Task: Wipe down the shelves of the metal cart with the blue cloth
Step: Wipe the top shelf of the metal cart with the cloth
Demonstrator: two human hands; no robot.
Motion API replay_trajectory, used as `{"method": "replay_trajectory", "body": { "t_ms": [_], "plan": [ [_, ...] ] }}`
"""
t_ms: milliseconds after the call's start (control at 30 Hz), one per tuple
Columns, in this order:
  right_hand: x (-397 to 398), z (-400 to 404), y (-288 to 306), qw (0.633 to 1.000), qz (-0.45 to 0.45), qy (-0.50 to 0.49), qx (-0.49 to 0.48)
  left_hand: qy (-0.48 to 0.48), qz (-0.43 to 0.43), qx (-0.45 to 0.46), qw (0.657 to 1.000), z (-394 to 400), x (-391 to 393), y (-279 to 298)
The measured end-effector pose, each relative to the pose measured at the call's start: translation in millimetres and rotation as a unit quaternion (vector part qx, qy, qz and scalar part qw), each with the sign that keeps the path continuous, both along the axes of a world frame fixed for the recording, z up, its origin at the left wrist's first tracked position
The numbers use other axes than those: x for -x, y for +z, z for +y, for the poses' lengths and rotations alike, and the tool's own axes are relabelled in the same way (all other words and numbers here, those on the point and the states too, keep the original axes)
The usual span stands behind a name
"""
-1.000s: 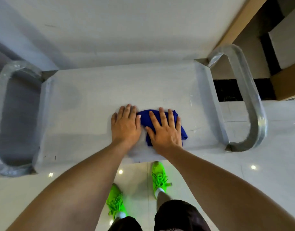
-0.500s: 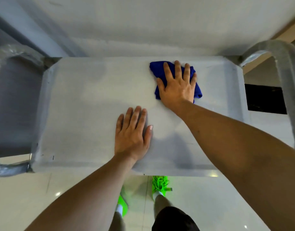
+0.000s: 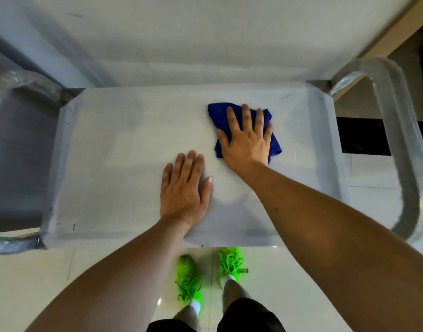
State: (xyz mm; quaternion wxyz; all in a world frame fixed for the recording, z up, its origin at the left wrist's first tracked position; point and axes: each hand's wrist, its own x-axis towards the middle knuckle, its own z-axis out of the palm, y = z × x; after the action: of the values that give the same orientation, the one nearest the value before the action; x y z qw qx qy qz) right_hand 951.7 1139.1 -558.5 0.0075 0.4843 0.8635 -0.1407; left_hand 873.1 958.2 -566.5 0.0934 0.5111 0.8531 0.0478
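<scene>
The metal cart's top shelf (image 3: 114, 149) fills the middle of the head view, pale grey and flat. A folded blue cloth (image 3: 219, 113) lies on its right half. My right hand (image 3: 247, 137) is pressed flat on the cloth, fingers spread and pointing away from me. My left hand (image 3: 184, 185) rests flat on the bare shelf, nearer to me and left of the cloth, holding nothing.
Looped metal handles stand at the cart's left end (image 3: 11, 240) and right end (image 3: 406, 144). A white wall (image 3: 205, 39) runs just behind the cart. Glossy floor tiles and my green shoes (image 3: 229, 264) are below the near edge.
My right hand slid the cloth from the near edge out to the far right of the shelf, then back a little toward me. My left hand stayed flat on the shelf.
</scene>
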Motion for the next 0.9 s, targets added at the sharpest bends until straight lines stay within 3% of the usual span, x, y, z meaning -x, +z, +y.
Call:
{"method": "replay_trajectory", "body": {
  "t_ms": [500, 767, 900],
  "plan": [
    [-110, -179, 10, 0.996, -0.048, -0.055, 0.053, -0.01, -0.008, 0.096, 0.995, -18, 0, 16],
    [-157, -203, 10, 0.996, -0.037, -0.058, 0.057, 0.025, 0.005, 0.182, 0.983, -10, -13, 37],
    [-172, -194, 13, 0.995, -0.031, -0.066, 0.062, 0.035, -0.002, 0.126, 0.991, 15, -44, 49]
  ]
}}
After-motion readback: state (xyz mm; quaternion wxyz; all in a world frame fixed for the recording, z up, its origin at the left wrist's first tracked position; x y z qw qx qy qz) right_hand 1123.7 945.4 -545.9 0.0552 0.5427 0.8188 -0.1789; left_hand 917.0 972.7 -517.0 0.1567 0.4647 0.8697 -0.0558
